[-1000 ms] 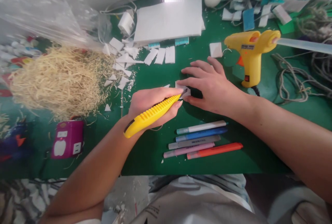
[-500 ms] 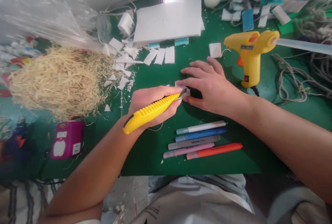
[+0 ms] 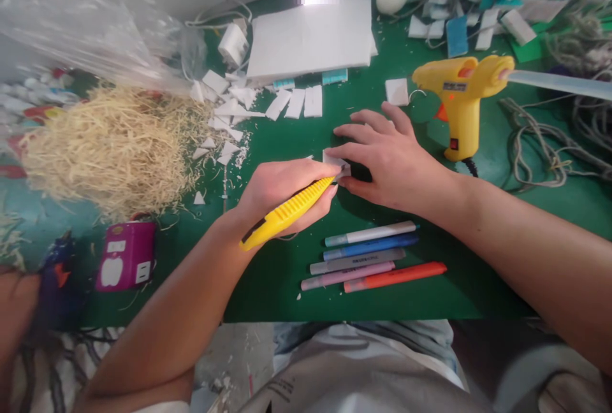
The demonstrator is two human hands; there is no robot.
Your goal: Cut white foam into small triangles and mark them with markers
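My left hand (image 3: pixel 275 187) is wrapped round a yellow box cutter (image 3: pixel 292 210). Its blade end meets a small white foam piece (image 3: pixel 331 158) on the green table, and the tip is partly hidden by my fingers. With thumb and index finger, my right hand (image 3: pixel 389 161) grips that piece at its right side, while its other fingers spread over the table. Just below my hands lie several markers (image 3: pixel 368 250) in white, blue, grey, purple and orange.
A yellow glue gun (image 3: pixel 461 97) stands to the right, near tangled cord (image 3: pixel 535 152). Straw (image 3: pixel 109 152), white foam scraps (image 3: pixel 232 107) and a purple box (image 3: pixel 127 255) are on the left. White foam sheets (image 3: pixel 310 40) lie behind. Another person's arm (image 3: pixel 16 311) shows at lower left.
My left hand and the box cutter have shifted slightly right, the blade end moving over the foam piece. My right hand stays nearly still. Another person's arm has appeared at lower left.
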